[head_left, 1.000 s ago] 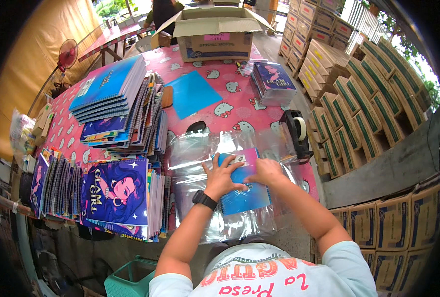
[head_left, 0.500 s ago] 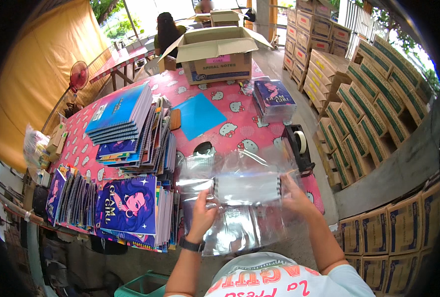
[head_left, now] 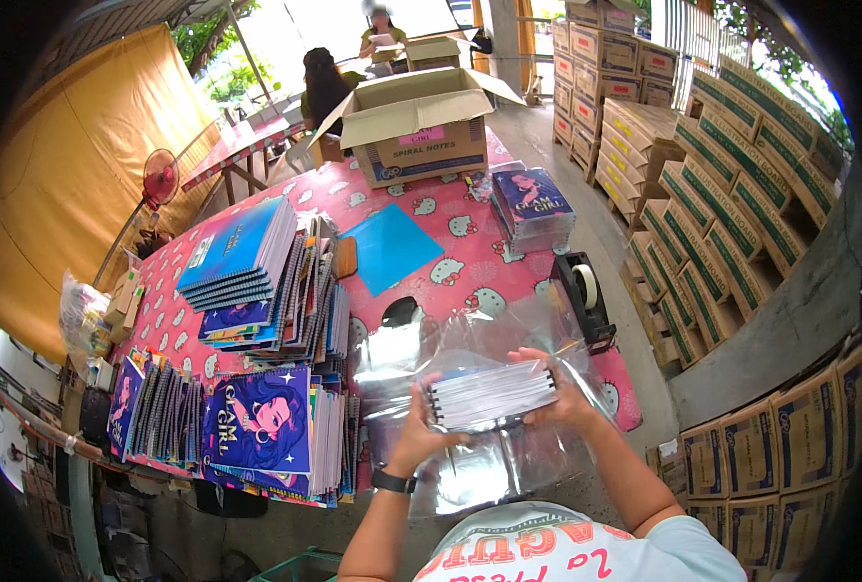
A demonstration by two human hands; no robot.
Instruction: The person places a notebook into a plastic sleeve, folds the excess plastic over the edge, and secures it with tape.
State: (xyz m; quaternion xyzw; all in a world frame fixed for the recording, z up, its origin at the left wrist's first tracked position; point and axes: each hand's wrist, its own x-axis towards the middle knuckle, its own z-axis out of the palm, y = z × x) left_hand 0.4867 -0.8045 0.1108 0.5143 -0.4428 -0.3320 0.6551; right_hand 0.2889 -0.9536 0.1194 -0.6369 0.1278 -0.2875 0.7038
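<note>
Between my two hands stands a small stack of spiral notebooks [head_left: 494,396], its white page edges facing up and black coils showing at the ends. My left hand [head_left: 421,427] grips the left end, thumb across the near side. At the other end my right hand [head_left: 562,396] is closed round the stack. Clear plastic film [head_left: 470,475] lies beneath and around it, creased and shiny; whether it fully wraps the notebooks I cannot tell. A black tape dispenser [head_left: 586,301] with a pale roll sits just beyond my right hand.
Piles of spiral notebooks [head_left: 256,417] crowd the left side of the pink table [head_left: 353,194]. A blue sheet [head_left: 390,247], a stack of wrapped notebooks [head_left: 533,209] and an open carton [head_left: 421,150] lie farther back. Stacked boxes [head_left: 732,242] line the right; two people sit beyond.
The notebook stack has tipped so its page edges show, where a smooth pale film-covered face was before. Both hands have closed in round its ends. The view has shifted slightly.
</note>
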